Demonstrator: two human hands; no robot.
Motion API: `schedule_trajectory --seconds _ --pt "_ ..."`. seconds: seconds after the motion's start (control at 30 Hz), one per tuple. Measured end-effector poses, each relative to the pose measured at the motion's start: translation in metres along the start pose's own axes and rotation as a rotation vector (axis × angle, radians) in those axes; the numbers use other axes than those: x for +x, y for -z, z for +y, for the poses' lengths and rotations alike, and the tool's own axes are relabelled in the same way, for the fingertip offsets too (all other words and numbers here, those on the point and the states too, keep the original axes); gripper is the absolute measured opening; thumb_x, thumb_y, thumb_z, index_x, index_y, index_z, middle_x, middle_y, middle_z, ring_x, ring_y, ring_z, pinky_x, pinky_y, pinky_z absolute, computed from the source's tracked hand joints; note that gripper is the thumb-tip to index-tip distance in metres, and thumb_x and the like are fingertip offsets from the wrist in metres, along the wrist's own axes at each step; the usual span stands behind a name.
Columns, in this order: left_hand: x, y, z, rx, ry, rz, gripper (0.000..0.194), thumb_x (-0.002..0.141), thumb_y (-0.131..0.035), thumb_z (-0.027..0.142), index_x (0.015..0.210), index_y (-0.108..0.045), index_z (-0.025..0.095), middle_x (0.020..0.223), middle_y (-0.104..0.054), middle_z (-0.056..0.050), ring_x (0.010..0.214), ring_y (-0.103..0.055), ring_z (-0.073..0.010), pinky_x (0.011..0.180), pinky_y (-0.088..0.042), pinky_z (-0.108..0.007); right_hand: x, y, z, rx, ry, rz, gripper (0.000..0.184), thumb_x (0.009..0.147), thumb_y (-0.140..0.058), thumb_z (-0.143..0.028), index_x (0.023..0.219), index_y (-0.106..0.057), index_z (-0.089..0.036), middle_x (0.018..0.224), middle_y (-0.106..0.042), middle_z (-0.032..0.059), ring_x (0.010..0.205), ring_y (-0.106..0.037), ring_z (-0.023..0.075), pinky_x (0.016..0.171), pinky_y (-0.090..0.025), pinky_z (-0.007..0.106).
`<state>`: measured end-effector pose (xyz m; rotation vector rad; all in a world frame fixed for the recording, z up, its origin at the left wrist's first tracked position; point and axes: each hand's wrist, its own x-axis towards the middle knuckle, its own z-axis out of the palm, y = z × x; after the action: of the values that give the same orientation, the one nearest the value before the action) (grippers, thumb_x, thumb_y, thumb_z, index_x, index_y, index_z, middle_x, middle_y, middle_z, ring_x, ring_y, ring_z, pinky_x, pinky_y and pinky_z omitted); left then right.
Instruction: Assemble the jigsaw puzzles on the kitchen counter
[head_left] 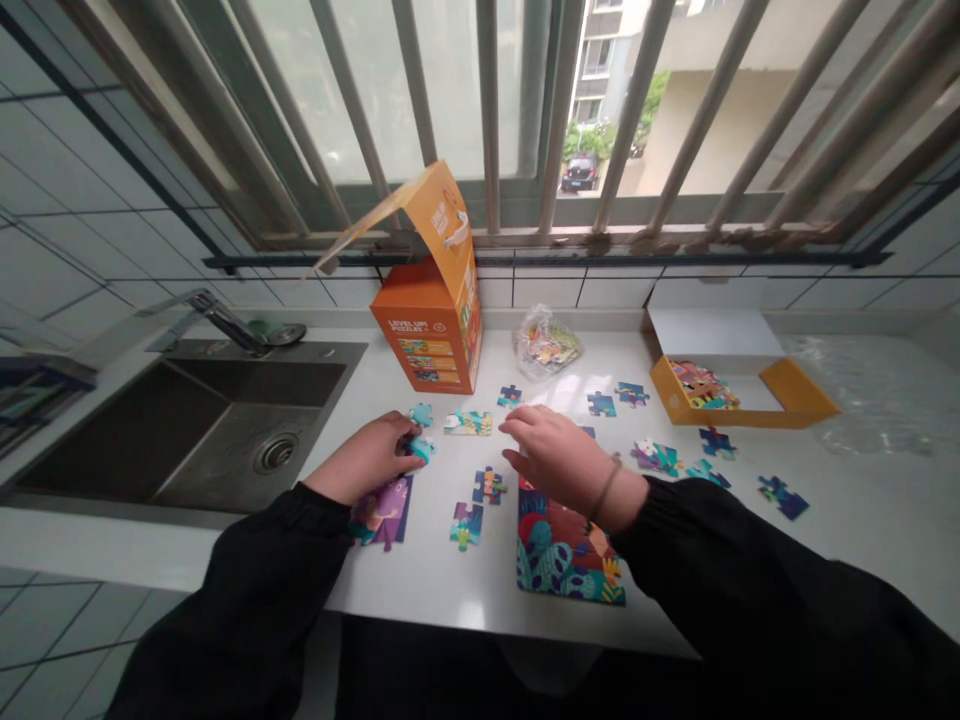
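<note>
My left hand (373, 457) is closed, with thumb and fingers on a teal puzzle piece (421, 450) on the white counter. Another light-teal piece (421, 414) lies just beyond its fingertips, and a purple joined section (385, 512) is partly under the wrist. My right hand (566, 455) hovers palm down, thumb and fingers apart, with nothing visible in it. Beneath that wrist lies a joined dark red and teal puzzle section (559, 560), its upper part hidden. Between the hands are a white and yellow strip (468, 423), a blue piece (490, 485) and a purple-teal piece (466, 526).
An orange puzzle box (424, 335) stands open at the back, beside a clear bag of pieces (549, 345). Rightward, a yellow box (806, 398) holds more pieces; several loose ones, including a dark blue piece (783, 496), lie nearby. A sink (187, 430) is at left.
</note>
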<state>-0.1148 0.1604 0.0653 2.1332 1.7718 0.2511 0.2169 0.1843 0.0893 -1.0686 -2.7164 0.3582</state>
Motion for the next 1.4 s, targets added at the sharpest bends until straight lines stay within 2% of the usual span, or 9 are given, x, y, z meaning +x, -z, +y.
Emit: schedule_trajectory --seconds 0.03,0.13,0.27,0.47,0.67,0.87,1.03,1.27,1.4 --pt "0.000 -0.001 0.000 0.000 0.005 0.007 0.034 0.075 -0.082 0.036 0.106 -0.080 0.022 0.110 -0.075 -0.011 0.102 -0.072 -0.0325 0.095 -0.055 -0.040 0.021 -0.007 -0.001 -0.035 -0.025 -0.071 0.028 0.105 -0.067 -0.031 0.128 -0.071 -0.014 0.132 -0.070 0.0168 0.125 -0.063 0.0298 0.108 -0.051 0.042" --pt "0.001 -0.005 -0.002 -0.004 0.027 0.031 0.034 0.078 -0.081 0.036 0.107 -0.077 0.020 0.108 -0.073 -0.011 0.099 -0.071 -0.0318 0.092 -0.054 -0.040 0.068 -0.028 -0.003 -0.063 -0.066 -0.114 0.040 0.103 -0.071 -0.039 0.131 -0.070 -0.011 0.133 -0.068 0.0201 0.125 -0.063 0.0325 0.106 -0.050 0.042" --pt "0.005 -0.008 -0.009 -0.036 0.056 0.045 0.040 0.078 -0.083 0.039 0.111 -0.074 0.018 0.113 -0.072 -0.013 0.099 -0.071 -0.0314 0.090 -0.054 -0.039 0.091 -0.044 0.000 -0.079 -0.081 -0.138 0.047 0.098 -0.077 -0.044 0.132 -0.070 -0.013 0.134 -0.067 0.0196 0.122 -0.063 0.0340 0.101 -0.050 0.042" --pt "0.018 -0.005 -0.019 -0.094 0.097 0.021 0.037 0.071 -0.090 0.035 0.101 -0.074 0.021 0.098 -0.075 -0.008 0.087 -0.071 -0.0283 0.077 -0.050 -0.036 0.085 -0.047 0.000 -0.079 0.014 -0.178 0.039 0.099 -0.076 -0.042 0.132 -0.073 -0.021 0.130 -0.069 0.0128 0.121 -0.062 0.0320 0.098 -0.047 0.041" --pt "0.028 0.003 -0.027 -0.134 0.158 0.027 0.019 0.077 -0.083 0.035 0.087 -0.072 0.023 0.082 -0.075 -0.004 0.076 -0.068 -0.0251 0.069 -0.043 -0.034 0.078 -0.049 -0.008 -0.064 0.125 -0.210 0.039 0.097 -0.080 -0.043 0.131 -0.073 -0.025 0.128 -0.068 0.0111 0.119 -0.062 0.0304 0.096 -0.044 0.040" --pt "0.032 0.001 -0.032 -0.184 0.190 0.027 0.017 0.078 -0.078 0.038 0.084 -0.072 0.023 0.079 -0.075 -0.004 0.074 -0.067 -0.0239 0.067 -0.043 -0.033 0.074 -0.050 -0.013 -0.030 0.179 -0.209 0.039 0.095 -0.082 -0.041 0.131 -0.074 -0.026 0.127 -0.068 0.0101 0.117 -0.062 0.0292 0.095 -0.044 0.039" --pt "0.030 0.004 -0.032 -0.267 0.155 -0.008 0.018 0.082 -0.070 0.040 0.087 -0.071 0.023 0.080 -0.075 -0.003 0.073 -0.067 -0.0225 0.068 -0.046 -0.033 0.074 -0.053 -0.011 -0.013 0.187 -0.191 0.040 0.095 -0.082 -0.042 0.131 -0.074 -0.025 0.126 -0.069 0.0099 0.116 -0.062 0.0291 0.095 -0.044 0.039" --pt "0.036 0.012 -0.032 -0.328 0.046 -0.179 0.027 0.084 -0.068 0.045 0.092 -0.083 0.023 0.073 -0.077 -0.001 0.065 -0.064 -0.0196 0.064 -0.045 -0.029 0.071 -0.049 -0.008 -0.038 0.153 -0.196 0.036 0.096 -0.079 -0.038 0.127 -0.074 -0.022 0.125 -0.068 0.0116 0.113 -0.063 0.0293 0.093 -0.044 0.039" --pt "0.046 0.007 -0.028 -0.315 -0.019 -0.198 0.024 0.084 -0.068 0.038 0.095 -0.086 0.025 0.083 -0.082 -0.001 0.074 -0.069 -0.0208 0.071 -0.047 -0.029 0.069 -0.043 -0.008 -0.048 0.148 -0.208 0.035 0.097 -0.078 -0.038 0.128 -0.075 -0.023 0.125 -0.068 0.0115 0.112 -0.063 0.0303 0.092 -0.045 0.040"
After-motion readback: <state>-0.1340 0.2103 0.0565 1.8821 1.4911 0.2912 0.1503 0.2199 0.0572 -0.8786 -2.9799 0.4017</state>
